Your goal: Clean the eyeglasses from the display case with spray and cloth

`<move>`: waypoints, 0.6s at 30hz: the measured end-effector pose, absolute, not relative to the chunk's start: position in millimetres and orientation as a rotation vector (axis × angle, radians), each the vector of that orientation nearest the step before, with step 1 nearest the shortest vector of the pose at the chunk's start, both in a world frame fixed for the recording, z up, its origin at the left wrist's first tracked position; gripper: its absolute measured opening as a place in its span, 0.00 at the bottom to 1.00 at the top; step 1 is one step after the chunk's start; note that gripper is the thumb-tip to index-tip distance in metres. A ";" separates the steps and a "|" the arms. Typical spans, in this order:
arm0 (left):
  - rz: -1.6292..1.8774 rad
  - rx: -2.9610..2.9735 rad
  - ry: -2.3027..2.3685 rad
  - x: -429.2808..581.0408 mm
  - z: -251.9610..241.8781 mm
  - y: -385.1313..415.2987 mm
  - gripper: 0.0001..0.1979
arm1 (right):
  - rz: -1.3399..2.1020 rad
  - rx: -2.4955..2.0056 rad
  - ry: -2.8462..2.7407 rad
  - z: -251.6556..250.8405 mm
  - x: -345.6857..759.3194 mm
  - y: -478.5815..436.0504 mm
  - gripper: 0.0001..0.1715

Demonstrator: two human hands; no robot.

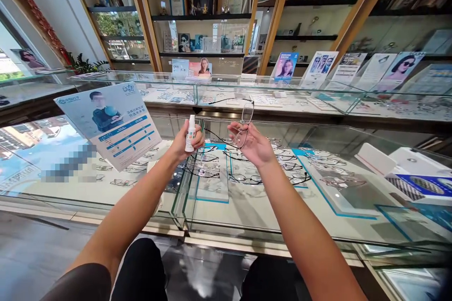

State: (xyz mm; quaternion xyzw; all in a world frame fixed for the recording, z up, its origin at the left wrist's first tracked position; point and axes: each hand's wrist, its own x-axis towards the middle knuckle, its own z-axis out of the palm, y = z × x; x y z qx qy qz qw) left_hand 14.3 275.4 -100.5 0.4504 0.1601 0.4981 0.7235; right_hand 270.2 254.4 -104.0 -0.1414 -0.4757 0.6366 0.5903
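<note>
My left hand [181, 141] is closed around a small white spray bottle [190, 135], which stands upright with coloured marks on its label. To the right, my right hand [256, 146] grips a pair of eyeglasses [247, 112] by the middle of the frame. The glasses are turned on their side, one lens above the other, and their thin dark temples point left. Both hands are above a glass display case [219, 218]. Inside it, below my hands, several eyeglass frames [247, 178] lie in rows on blue-edged trays.
A printed sign [120, 146] leans on the case at the left. An open white box [418, 162] with patterned blue panels sits at the right. Behind run more glass cases [229, 87] with upright advertising cards [319, 69], and wooden shelves [201, 16] with framed pictures.
</note>
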 end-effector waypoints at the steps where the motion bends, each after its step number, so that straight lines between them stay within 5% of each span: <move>1: 1.079 0.977 0.346 12.7 -99.4 274.0 0.33 | 1.482 -0.339 -1.109 -104.2 270.1 254.1 0.14; 18: 0.951 0.944 0.366 13.2 -107.0 276.0 0.26 | 1.454 -0.420 -1.125 -102.0 270.0 249.7 0.16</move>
